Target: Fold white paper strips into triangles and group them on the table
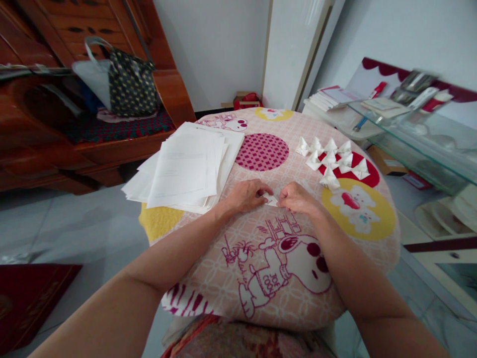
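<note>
A small piece of folded white paper (pixel 272 200) lies low over the middle of the round table, between my two hands. My left hand (pixel 250 195) pinches its left side with curled fingers. On the other side my right hand (pixel 296 198) is closed at the paper's right edge, its fingertips partly hidden. Beyond my right hand, several folded paper boats (pixel 329 159) stand grouped in rows. To the left of my left hand is a loose stack of white paper sheets (pixel 186 169), the top ones faintly printed.
A patterned cloth (pixel 208 258) with cartoon figures covers the round table. At right stands a glass shelf (pixel 421 144) with papers and cups. A wooden bench (pixel 130 134) at left bears a dark dotted bag (pixel 132 82). A red box (pixel 37 298) lies on the floor.
</note>
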Demonstrator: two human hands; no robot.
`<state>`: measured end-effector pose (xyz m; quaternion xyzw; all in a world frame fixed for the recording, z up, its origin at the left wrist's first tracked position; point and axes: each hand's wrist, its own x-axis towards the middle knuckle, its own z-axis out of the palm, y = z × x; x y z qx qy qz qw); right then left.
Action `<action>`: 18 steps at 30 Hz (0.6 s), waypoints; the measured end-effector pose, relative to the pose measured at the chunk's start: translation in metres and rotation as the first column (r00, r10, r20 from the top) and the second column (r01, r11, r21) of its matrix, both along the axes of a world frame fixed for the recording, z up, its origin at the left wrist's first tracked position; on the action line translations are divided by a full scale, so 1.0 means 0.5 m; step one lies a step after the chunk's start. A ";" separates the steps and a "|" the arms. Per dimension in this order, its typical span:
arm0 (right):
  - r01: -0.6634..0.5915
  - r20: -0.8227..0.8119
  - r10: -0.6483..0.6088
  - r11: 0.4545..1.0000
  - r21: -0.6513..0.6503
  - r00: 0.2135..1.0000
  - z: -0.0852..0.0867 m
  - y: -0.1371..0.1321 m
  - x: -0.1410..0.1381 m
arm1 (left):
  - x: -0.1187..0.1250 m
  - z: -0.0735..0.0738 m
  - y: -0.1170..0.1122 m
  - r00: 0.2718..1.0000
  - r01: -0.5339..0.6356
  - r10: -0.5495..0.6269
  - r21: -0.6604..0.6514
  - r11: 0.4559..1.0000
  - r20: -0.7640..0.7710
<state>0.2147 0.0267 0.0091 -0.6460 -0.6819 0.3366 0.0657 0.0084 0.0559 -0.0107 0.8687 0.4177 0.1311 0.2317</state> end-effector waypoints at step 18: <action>0.115 -0.073 -0.125 0.985 -0.125 0.989 0.018 -0.004 -0.010 | 0.002 0.001 0.005 1.000 0.012 -0.012 -0.011 1.000 0.003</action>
